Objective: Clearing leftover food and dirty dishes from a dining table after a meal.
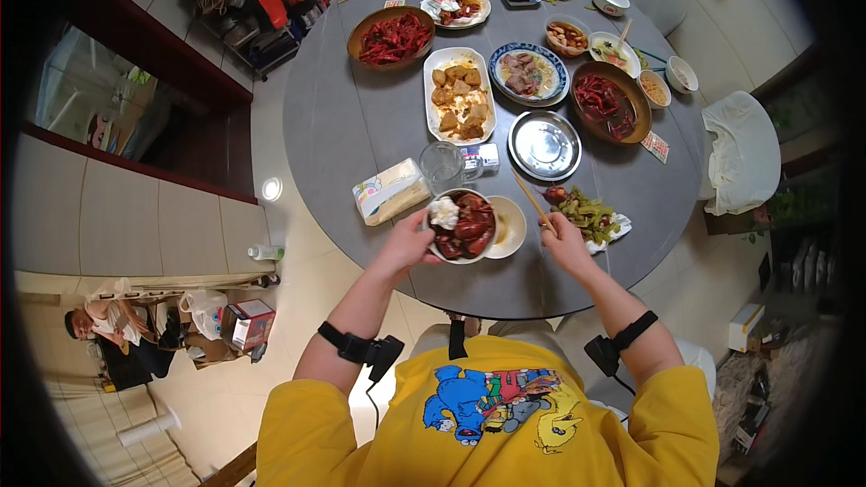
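Observation:
My left hand grips the side of a round bowl at the table's near edge. Dark red, glossy pieces that look like crayfish shells fill it, with a crumpled white tissue on top. Just right of it is a small white bowl with a little brown sauce. In my right hand is a pair of wooden chopsticks, the tips pointing away toward a shiny metal plate. Beside that hand lies a heap of green bean pods with a red piece.
A tissue pack and a glass mug stand beyond my left hand. Farther out are a white tray of browned chunks, a blue-rimmed plate and two brown bowls of red crayfish. A seated person is at far left.

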A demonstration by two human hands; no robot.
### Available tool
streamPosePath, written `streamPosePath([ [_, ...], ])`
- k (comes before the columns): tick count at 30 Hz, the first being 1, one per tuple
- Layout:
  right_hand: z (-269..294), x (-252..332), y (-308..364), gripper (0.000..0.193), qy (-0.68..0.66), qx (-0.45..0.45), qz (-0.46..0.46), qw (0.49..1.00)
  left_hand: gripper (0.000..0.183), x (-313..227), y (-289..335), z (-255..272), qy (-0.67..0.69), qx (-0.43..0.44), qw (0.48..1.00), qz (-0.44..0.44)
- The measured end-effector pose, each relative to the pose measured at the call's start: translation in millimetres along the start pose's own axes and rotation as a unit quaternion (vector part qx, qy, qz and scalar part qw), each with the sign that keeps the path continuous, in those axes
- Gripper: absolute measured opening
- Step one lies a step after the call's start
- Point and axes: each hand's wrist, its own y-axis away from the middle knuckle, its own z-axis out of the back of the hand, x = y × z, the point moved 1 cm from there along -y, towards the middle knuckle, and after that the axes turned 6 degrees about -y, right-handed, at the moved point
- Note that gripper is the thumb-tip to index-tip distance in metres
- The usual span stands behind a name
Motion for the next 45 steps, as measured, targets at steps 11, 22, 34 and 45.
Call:
streamPosePath([
  [11, -17.1, -1.4, -9.2, 0.045, -0.041, 0.058, -0.019, 0.997, 0.054, 14.6, -55.8, -55.1, -0.058, 0.038, 0.997, 0.028],
  [22, -29.7, -16.2, -13.7, 0.045, -0.086, 0.110, -0.001, 0.990, 0.060, 12.7, -54.7, -49.9, -0.043, 0.111, 0.991, 0.054],
  [34, 161.4, -41.6, -32.0, 0.026, 0.097, -0.023, -0.029, 0.995, 0.053, -30.8, -19.0, -27.3, -0.154, -0.137, 0.975, -0.078],
  [45, 234.5, -106.0, -125.9, 0.022, 0.276, 0.055, 0.228, 0.932, 0.042, -72.5, -52.7, -212.6, -0.215, -0.087, 0.969, -0.082],
])
